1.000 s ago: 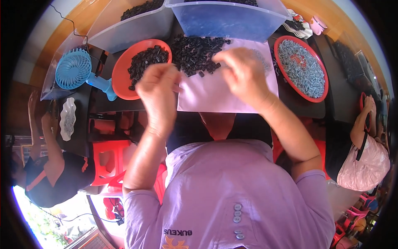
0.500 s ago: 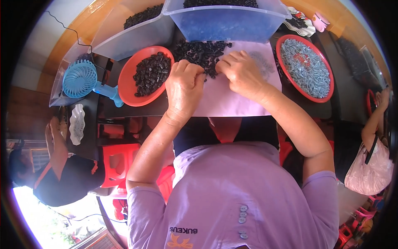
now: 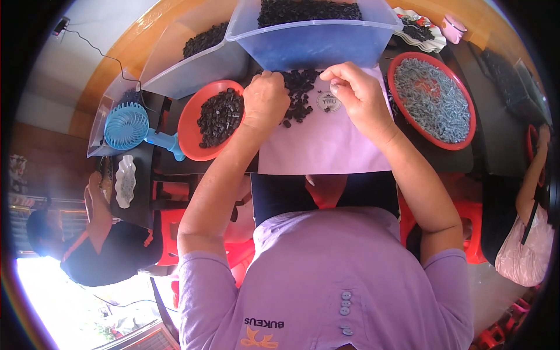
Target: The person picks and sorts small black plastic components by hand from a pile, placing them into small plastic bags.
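Observation:
A heap of small black pieces [image 3: 300, 93] lies at the far end of a pale pink sheet [image 3: 326, 146] in front of me. My left hand [image 3: 265, 100] rests on the heap's left edge, knuckles up and fingers curled; what is under them is hidden. My right hand [image 3: 357, 93] hovers over the sheet just right of the heap, fingertips pinched together near a round mark. A red bowl [image 3: 186, 125] of black pieces sits left of my left hand. Another red bowl [image 3: 402, 119], holding grey-blue pieces, sits to the right.
A clear blue tub [image 3: 315, 46] full of black pieces stands just beyond the heap, and a second clear tub [image 3: 186, 73] is at its left. A blue hand fan [image 3: 127, 125] lies far left. Other people sit at lower left [image 3: 105, 251] and at the right edge [image 3: 528, 233].
My left hand has moved right, from beside the left red bowl back onto the heap. My right hand has lifted off the heap and shifted slightly right over the sheet.

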Available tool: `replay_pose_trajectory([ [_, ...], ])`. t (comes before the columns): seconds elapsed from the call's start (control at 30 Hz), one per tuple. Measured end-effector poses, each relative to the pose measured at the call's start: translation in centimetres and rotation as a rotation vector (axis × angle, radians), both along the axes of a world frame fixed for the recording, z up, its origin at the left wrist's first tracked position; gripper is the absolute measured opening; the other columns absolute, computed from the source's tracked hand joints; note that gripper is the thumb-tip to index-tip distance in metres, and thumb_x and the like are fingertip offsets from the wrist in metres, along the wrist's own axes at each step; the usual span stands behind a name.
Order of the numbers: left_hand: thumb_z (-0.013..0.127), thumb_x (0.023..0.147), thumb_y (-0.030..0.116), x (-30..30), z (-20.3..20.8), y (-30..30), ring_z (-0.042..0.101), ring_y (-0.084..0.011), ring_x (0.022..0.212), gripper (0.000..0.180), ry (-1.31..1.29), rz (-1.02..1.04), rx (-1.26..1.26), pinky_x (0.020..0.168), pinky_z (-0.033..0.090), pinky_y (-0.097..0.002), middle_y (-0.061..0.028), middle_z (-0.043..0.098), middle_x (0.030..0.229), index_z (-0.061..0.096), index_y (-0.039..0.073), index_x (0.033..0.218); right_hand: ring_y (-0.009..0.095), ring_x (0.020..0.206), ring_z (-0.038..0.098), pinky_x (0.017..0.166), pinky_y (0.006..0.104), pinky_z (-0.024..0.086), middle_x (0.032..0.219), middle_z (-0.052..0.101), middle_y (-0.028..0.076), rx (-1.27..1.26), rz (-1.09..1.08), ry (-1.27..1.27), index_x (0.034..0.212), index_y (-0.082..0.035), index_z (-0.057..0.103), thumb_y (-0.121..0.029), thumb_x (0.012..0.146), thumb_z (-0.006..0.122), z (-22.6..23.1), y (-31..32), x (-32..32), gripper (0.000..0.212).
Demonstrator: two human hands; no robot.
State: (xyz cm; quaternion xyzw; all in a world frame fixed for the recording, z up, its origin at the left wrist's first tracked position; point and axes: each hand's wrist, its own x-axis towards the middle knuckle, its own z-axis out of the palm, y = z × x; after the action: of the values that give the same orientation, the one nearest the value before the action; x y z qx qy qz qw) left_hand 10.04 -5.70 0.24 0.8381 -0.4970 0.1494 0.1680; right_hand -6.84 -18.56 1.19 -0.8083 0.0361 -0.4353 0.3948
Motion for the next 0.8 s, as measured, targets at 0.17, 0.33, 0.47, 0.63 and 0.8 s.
replay_pose_trajectory([
  [0.17,0.069,0.081,0.007,-1.5,0.9,0.9,0.063,-0.0208,0.07,0.013,0.239,-0.193,-0.286,0.062,0.051,-0.0327,-0.0092,0.065,0.08,0.069,0.001,0.092,0.01,0.077,0.058,0.072,0.0241,0.048,0.082,0.063,0.002,0.301,0.139,0.062,0.1,-0.002,0.064,0.007,0.081,0.06,0.5,-0.5,-0.2,0.022],
  [0.33,0.067,0.085,0.003,-4.4,1.9,1.3,0.056,-0.0054,0.065,0.012,1.236,-0.063,-0.55,0.051,0.043,-0.019,-0.0019,0.065,0.079,0.07,-0.003,0.096,0.007,0.077,0.056,0.071,0.0218,0.047,0.082,0.062,0.0,0.464,0.227,0.076,0.098,-0.002,0.065,0.006,0.081,0.06,-0.1,-0.3,0.1,0.019],
  [0.47,0.068,0.083,0.002,-4.4,0.1,1.5,0.057,-0.0078,0.065,0.009,0.825,-0.072,-0.546,0.056,0.045,-0.0225,-0.0015,0.065,0.08,0.07,0.0,0.092,0.006,0.076,0.056,0.068,0.0209,0.047,0.081,0.062,0.0,0.511,0.204,0.085,0.097,-0.002,0.065,0.006,0.082,0.059,0.1,-0.1,0.1,0.018],
  [0.63,0.071,0.078,0.002,-4.8,-0.4,1.9,0.061,-0.0159,0.07,0.012,0.404,-0.241,-0.424,0.063,0.049,-0.0295,-0.0035,0.062,0.08,0.069,0.002,0.09,0.007,0.073,0.057,0.066,0.0216,0.049,0.08,0.062,0.001,0.572,0.173,0.062,0.095,-0.001,0.065,0.007,0.082,0.058,0.5,-1.0,0.1,0.017],
  [0.8,0.073,0.069,0.007,-5.2,-0.1,-0.1,0.058,-0.0286,0.089,0.021,-0.055,-0.363,-0.17,0.069,0.052,-0.0386,-0.0092,0.057,0.088,0.069,0.006,0.089,0.007,0.072,0.057,0.064,0.0213,0.048,0.078,0.062,0.002,0.603,0.213,0.042,0.095,-0.001,0.065,0.008,0.081,0.058,-0.3,-0.8,0.3,0.017],
])
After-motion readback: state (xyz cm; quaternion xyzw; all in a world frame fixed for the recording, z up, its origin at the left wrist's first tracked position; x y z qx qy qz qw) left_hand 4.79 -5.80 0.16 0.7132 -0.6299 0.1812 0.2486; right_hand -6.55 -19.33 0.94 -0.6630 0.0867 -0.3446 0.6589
